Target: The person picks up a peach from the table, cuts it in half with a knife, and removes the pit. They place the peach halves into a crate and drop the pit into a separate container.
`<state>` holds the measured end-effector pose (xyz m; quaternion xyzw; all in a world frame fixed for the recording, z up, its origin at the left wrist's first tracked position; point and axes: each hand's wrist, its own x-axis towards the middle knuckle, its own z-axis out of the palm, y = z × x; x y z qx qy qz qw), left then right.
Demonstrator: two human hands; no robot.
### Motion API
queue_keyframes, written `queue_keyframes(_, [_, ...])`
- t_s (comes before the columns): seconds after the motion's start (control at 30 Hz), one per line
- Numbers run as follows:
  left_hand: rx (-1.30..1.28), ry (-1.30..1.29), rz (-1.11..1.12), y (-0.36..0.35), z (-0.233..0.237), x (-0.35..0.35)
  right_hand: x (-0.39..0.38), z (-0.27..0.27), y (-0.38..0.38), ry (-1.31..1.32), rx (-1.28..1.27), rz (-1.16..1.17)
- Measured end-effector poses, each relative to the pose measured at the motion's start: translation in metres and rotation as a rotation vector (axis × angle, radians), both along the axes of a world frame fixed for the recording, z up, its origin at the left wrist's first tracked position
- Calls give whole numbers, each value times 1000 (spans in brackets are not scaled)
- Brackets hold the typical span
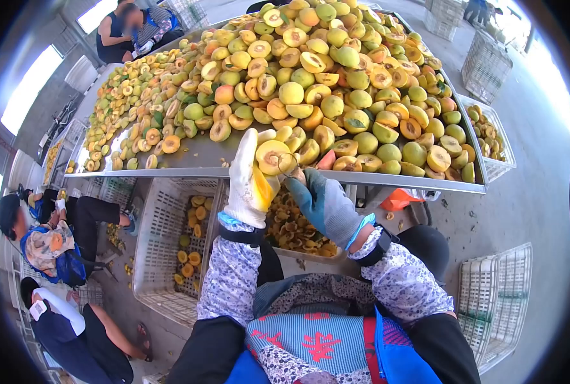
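Note:
My left hand (252, 179), in a white glove stained yellow, is closed around a peach half (273, 157) with its cut face up. My right hand (328, 203), in a grey-blue glove, grips a small pitting tool (287, 162) with a thin curved metal loop. The loop lies against the cut face of the peach half; most of the handle is hidden by my fingers. Both hands are just over the near edge of a metal table (202, 153), which bears a large heap of halved peaches (336, 83).
Below the table are a white crate (160, 256) with some peach halves and a container of peach pieces (298, 233). Another filled crate (490, 134) stands at the right, with stacked crates (496, 301) nearer. Several people sit at the left. An orange bag (400, 198) hangs under the table.

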<state>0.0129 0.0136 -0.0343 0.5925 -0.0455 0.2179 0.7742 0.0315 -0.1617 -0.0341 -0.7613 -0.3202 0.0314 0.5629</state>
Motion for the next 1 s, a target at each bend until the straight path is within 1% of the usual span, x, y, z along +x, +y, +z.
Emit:
queue_keyframes(0.07, [332,-64,132,5,-19,0,4,-3,2,28,18,-4])
queue_keyframes(0.1, [496,-96,197,3,-20,-1,5,-4,2,43,25,-7])
queue_keyframes(0.17, [193,-63,125,1,-18,-2,3,-6,3,0,29,-7])
queue_keyframes(0.23, [-739,68,-159,-16,9,-6,2,-8,5,-25,13,-2])
queue_keyframes(0.33, [-663,103,-119,-19,7,-7,0,-15,8,-42,-32,9])
queue_keyframes(0.4, [-593,165,-51,-19,5,-6,1,-20,9,-83,-53,23])
queue_keyframes(0.5, [-452,216,19,-24,9,-6,0,-26,11,-11,-93,49])
queue_keyframes(0.6, [-287,241,71,-29,12,-7,-4,-44,22,178,193,141])
queue_keyframes(0.67, [-170,230,110,-29,11,-9,-8,-47,23,237,201,175])
queue_keyframes(0.7, [-185,244,93,-28,11,-10,-9,-47,24,267,207,192])
queue_keyframes(0.77, [-211,274,58,-25,12,-12,-7,-46,19,213,62,190])
queue_keyframes(0.8, [-182,283,57,-24,15,-13,-6,-44,17,185,-8,188])
queue_keyframes(0.9, [-135,315,85,-25,24,-19,-10,-31,14,197,-34,202])
queue_keyframes(0.97, [-134,335,122,-29,27,-18,-15,-41,23,368,112,240])
queue_keyframes(1.0, [-164,278,121,-31,24,-16,-18,-45,25,458,184,258])
